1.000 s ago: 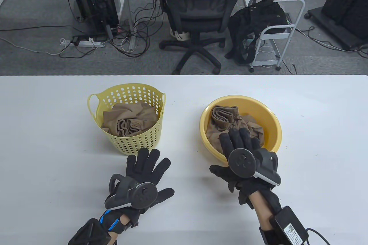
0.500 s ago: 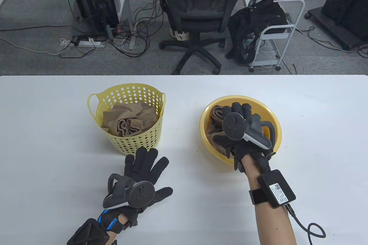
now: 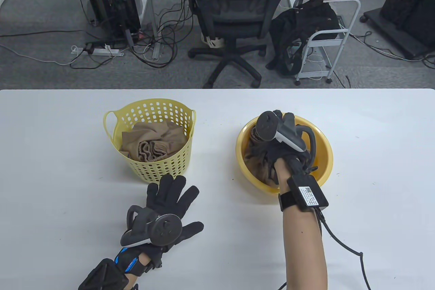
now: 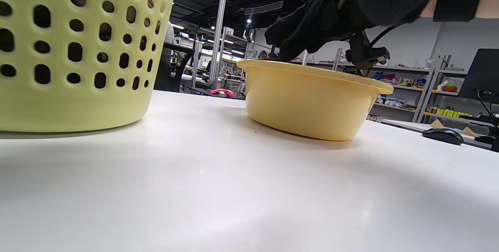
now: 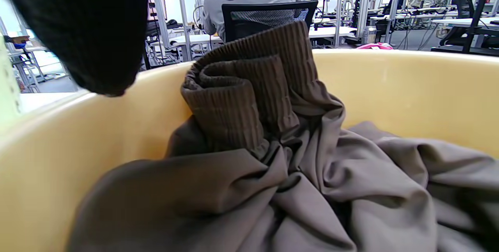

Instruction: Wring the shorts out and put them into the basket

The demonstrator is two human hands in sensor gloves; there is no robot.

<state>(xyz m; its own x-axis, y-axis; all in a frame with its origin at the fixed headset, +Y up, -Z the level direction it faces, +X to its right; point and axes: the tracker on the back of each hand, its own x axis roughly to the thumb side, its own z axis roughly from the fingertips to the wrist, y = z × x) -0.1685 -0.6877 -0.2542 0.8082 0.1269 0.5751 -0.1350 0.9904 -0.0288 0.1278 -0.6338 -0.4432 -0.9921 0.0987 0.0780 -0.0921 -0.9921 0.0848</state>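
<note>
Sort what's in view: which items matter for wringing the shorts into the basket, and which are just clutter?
Job items: brown shorts in the yellow basin; perforated basket, cloth already inside; right hand reaching into the basin; left hand flat on the table.

Clutter: office chair, black backpack, white cart.

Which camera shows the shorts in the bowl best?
The right wrist view: the shorts fill the picture, ribbed waistband and folds plain, lying in the bowl. In the table view the right hand covers most of them. The left wrist view shows only the bowl's outside.
</note>
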